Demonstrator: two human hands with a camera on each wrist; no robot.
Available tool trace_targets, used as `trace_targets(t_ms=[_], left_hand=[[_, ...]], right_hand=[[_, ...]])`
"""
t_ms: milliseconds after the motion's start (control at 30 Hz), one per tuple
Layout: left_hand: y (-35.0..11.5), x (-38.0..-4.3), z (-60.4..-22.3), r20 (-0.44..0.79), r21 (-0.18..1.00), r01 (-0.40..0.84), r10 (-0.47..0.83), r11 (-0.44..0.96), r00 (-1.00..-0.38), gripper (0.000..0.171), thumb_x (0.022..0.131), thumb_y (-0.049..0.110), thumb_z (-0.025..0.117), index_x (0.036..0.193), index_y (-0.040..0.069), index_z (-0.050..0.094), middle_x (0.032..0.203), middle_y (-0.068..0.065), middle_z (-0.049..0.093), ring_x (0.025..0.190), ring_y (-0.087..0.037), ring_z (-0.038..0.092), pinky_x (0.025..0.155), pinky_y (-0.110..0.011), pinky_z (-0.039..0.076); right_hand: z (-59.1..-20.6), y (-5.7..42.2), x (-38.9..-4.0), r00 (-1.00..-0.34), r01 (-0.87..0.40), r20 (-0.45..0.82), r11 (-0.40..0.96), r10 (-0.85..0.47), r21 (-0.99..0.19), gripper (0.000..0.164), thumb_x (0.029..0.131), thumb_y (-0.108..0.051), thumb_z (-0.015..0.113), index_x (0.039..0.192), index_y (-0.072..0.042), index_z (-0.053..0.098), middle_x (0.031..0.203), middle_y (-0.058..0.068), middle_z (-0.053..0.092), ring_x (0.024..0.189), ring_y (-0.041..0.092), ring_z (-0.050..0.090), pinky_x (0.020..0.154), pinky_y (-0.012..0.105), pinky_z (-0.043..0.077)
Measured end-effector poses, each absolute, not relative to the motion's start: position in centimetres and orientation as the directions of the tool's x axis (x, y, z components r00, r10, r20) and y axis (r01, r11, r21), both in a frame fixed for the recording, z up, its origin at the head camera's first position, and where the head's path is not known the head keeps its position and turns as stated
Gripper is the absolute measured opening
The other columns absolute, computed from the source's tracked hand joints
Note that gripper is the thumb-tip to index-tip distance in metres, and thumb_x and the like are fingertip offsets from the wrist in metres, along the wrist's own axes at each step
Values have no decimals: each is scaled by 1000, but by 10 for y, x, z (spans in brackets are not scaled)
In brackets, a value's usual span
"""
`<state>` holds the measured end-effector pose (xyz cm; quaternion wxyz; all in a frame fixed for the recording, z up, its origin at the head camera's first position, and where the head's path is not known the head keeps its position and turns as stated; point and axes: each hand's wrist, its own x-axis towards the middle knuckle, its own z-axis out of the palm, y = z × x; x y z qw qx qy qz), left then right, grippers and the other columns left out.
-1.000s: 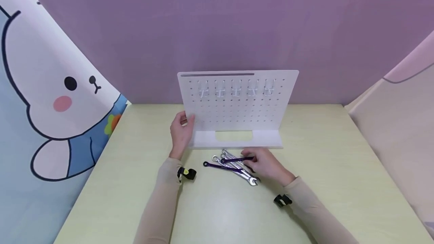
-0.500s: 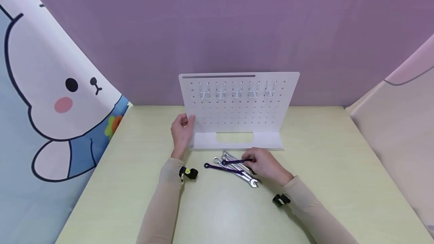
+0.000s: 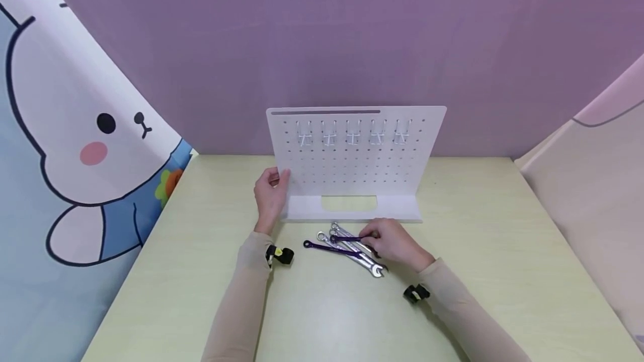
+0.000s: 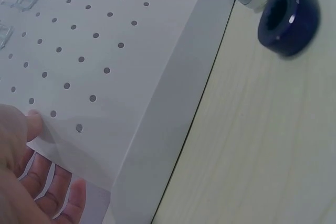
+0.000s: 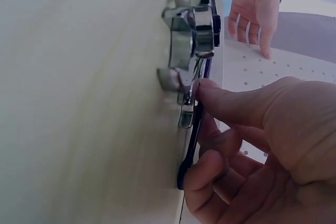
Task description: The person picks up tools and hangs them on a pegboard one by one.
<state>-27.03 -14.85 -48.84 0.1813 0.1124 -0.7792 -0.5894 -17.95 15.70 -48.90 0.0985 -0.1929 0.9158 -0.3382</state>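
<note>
A white pegboard stand (image 3: 347, 172) stands upright at the table's back. At its left edge my left hand (image 3: 270, 197) grips the panel, thumb on the front face and fingers behind, as the left wrist view shows. Before the base lies a crossed pile of silver combination wrenches (image 3: 371, 267), with a dark purple-blue wrench (image 3: 329, 248) across them. My right hand (image 3: 394, 243) pinches another dark wrench (image 3: 347, 238) between thumb and fingers, over the pile; its right end is hidden by the hand. In the right wrist view, silver wrench jaws stick up beside the thumb (image 5: 226, 100).
Several clear-looking wire hooks (image 3: 353, 134) hang in a row near the top of the pegboard. Its base has an oblong cutout (image 3: 349, 203). A purple backdrop (image 3: 322, 32) rises behind the pale wooden table (image 3: 332, 317), and a cartoon-print cloth (image 3: 60, 127) hangs at the left.
</note>
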Motion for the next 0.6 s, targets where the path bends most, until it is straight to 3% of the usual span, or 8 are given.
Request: trace_targets(t_ms=[233,433,600], left_hand=[[-149,-271,-490,155,959,42,-396,280,-905,35,102,27,72,122,-1,70,117,-23,74,107,-36,68,98,-46,54],[-150,-271,-492,160,957,44,-397,285,-904,36,103,28,71,122,-2,70,117,-24,73,108,-37,68,99,-47,55],[-148,-271,-490,165,955,45,-399,294,-902,36,103,28,71,121,-2,70,117,-24,74,107,-37,69,99,-47,55]], right_hand=[[-490,158,-181,-893,-287,-59,667,-446,-687,10,97,-7,74,106,-8,80,88,-1,76,71,8,61,66,23,53],[-490,157,-180,-901,-298,-47,693,-431,-656,11,97,-9,75,107,-9,81,94,-1,78,75,6,62,74,28,55],[-489,157,-181,-912,-304,-13,694,-411,-652,8,96,-10,77,103,-12,81,97,0,77,76,7,62,72,26,55]])
